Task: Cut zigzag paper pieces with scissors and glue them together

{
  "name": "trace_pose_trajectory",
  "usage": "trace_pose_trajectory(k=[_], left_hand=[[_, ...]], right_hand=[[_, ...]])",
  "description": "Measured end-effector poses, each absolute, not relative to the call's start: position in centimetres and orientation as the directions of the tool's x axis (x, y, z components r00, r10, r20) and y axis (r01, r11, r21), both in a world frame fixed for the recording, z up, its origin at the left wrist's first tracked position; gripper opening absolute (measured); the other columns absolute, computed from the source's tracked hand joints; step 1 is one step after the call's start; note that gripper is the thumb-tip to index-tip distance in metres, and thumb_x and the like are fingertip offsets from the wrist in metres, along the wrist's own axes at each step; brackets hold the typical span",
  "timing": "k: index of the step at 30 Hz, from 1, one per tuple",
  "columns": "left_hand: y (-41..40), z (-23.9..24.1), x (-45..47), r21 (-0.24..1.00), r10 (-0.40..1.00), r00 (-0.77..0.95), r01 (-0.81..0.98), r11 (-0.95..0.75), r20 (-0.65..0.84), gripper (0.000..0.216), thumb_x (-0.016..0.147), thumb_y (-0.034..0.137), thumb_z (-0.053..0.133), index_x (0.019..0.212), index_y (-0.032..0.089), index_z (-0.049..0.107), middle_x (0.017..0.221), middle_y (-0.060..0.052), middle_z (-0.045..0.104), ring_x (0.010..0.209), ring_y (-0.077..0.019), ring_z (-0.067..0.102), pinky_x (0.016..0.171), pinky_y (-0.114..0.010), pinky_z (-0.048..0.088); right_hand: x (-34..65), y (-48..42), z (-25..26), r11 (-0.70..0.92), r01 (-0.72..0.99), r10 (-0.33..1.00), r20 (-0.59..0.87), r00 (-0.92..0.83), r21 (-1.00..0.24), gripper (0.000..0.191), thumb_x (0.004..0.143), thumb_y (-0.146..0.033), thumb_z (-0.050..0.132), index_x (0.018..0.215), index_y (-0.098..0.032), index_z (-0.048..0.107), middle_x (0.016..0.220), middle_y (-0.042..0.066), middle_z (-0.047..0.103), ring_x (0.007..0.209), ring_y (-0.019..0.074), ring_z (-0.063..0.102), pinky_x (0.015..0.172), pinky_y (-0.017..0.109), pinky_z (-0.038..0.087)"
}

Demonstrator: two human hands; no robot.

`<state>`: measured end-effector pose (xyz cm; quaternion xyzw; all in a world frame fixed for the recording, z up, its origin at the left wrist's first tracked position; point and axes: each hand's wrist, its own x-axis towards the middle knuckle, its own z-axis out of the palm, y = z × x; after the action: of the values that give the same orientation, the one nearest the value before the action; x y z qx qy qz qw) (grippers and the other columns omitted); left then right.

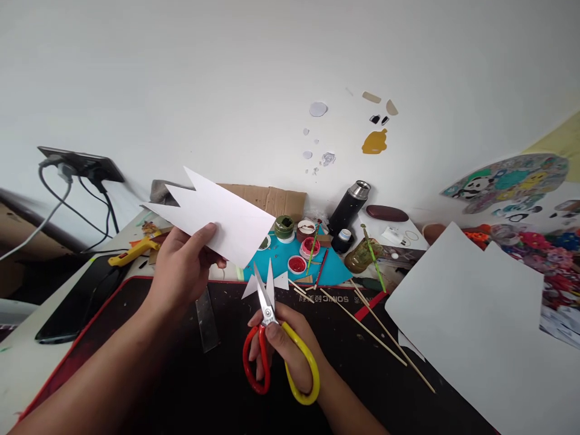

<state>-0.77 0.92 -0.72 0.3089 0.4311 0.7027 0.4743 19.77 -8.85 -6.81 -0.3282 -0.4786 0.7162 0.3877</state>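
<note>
My left hand pinches a white sheet of paper by its lower edge, thumb on the front face. Pointed notches are cut into the paper's left side. Lower down, my right hand grips a pair of scissors with one red and one yellow handle. Their blades stand slightly apart and point up, just below the paper's lower right corner. Small white paper triangles lie on the mat behind the blades. A dark ruler rests on the mat below my left hand.
On a blue sheet stand open paint jars with brushes. Behind them is a black thermos. Thin wooden sticks and large white paper lie to the right. A yellow glue gun is at the left.
</note>
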Motion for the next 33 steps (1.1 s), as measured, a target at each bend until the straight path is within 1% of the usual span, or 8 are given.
trace_pose_trajectory(k=[2,5,11,15,20,23,27,33], left_hand=[[0.9,-0.7,-0.7,0.902,0.932,-0.361,-0.391,-0.183,0.033,0.027,0.071,0.027,0.093,0.089,0.018,0.074,0.085,-0.003,0.074,0.057,-0.0145,0.061,0.038,-0.025,0.045],[0.8,-0.6,-0.5,0.91,0.926,-0.374,-0.363,-0.202,0.056,0.031,0.07,0.03,0.095,0.089,0.02,0.073,0.085,-0.002,0.073,0.059,-0.0153,0.063,0.039,-0.025,0.047],[0.3,-0.5,-0.2,0.932,0.922,-0.374,-0.291,-0.219,0.1,0.034,0.072,0.036,0.096,0.09,0.022,0.07,0.086,-0.002,0.071,0.062,-0.016,0.062,0.041,-0.025,0.049],[-0.1,-0.9,0.0,0.947,0.93,-0.346,-0.24,-0.212,0.121,0.033,0.077,0.038,0.095,0.093,0.023,0.071,0.088,-0.002,0.071,0.061,-0.0165,0.063,0.038,-0.026,0.051],[-0.4,-1.7,0.2,0.964,0.939,-0.322,-0.19,-0.186,0.118,0.034,0.083,0.043,0.092,0.097,0.023,0.068,0.09,-0.001,0.07,0.062,-0.017,0.066,0.04,-0.026,0.056],[-0.4,-2.0,0.4,0.968,0.945,-0.302,-0.173,-0.182,0.124,0.033,0.086,0.04,0.089,0.101,0.023,0.066,0.088,0.0,0.07,0.057,-0.0174,0.067,0.036,-0.028,0.056],[-0.7,-2.0,0.8,0.974,0.957,-0.268,-0.162,-0.162,0.114,0.028,0.091,0.036,0.083,0.103,0.024,0.062,0.088,0.002,0.071,0.053,-0.0169,0.067,0.035,-0.029,0.056],[-1.0,-2.0,0.9,0.976,0.965,-0.246,-0.174,-0.131,0.085,0.031,0.091,0.036,0.083,0.106,0.024,0.059,0.086,0.003,0.072,0.049,-0.0161,0.067,0.034,-0.029,0.056]], right_hand=[[19.7,-9.1,-7.0,-0.188,-0.159,0.882,-0.096,-0.46,-0.969,0.062,0.097,-0.074,0.072,0.115,-0.015,0.07,0.072,0.001,0.069,0.047,0.0125,0.06,0.047,0.022,0.047],[19.7,-9.3,-7.5,-0.116,-0.058,0.897,-0.08,-0.434,-0.992,0.052,0.094,-0.064,0.08,0.114,-0.017,0.074,0.071,-0.002,0.065,0.048,0.0109,0.058,0.046,0.02,0.044],[19.9,-9.1,-7.2,-0.028,0.039,0.912,-0.041,-0.408,-0.999,0.039,0.099,-0.055,0.076,0.113,-0.019,0.075,0.07,-0.002,0.062,0.051,0.0116,0.057,0.048,0.022,0.043],[20.0,-9.1,-6.7,-0.02,0.06,0.918,-0.042,-0.393,-0.998,0.036,0.1,-0.054,0.075,0.109,-0.019,0.074,0.068,-0.003,0.06,0.05,0.0114,0.055,0.049,0.022,0.042],[19.9,-9.1,-7.0,-0.021,0.068,0.925,-0.045,-0.376,-0.997,0.036,0.097,-0.053,0.078,0.107,-0.019,0.072,0.069,-0.003,0.059,0.049,0.0107,0.054,0.048,0.021,0.042],[19.9,-9.1,-7.5,0.003,0.08,0.929,-0.027,-0.368,-0.997,0.037,0.097,-0.055,0.077,0.107,-0.02,0.072,0.066,-0.004,0.057,0.049,0.0107,0.054,0.048,0.021,0.042],[20.0,-9.1,-7.8,0.024,0.104,0.93,-0.016,-0.368,-0.994,0.036,0.098,-0.056,0.075,0.106,-0.021,0.072,0.067,-0.004,0.058,0.049,0.0109,0.055,0.049,0.021,0.043],[20.1,-8.9,-7.6,0.039,0.112,0.93,-0.005,-0.367,-0.993,0.033,0.1,-0.054,0.074,0.105,-0.021,0.071,0.067,-0.004,0.059,0.05,0.0112,0.056,0.05,0.021,0.044]])
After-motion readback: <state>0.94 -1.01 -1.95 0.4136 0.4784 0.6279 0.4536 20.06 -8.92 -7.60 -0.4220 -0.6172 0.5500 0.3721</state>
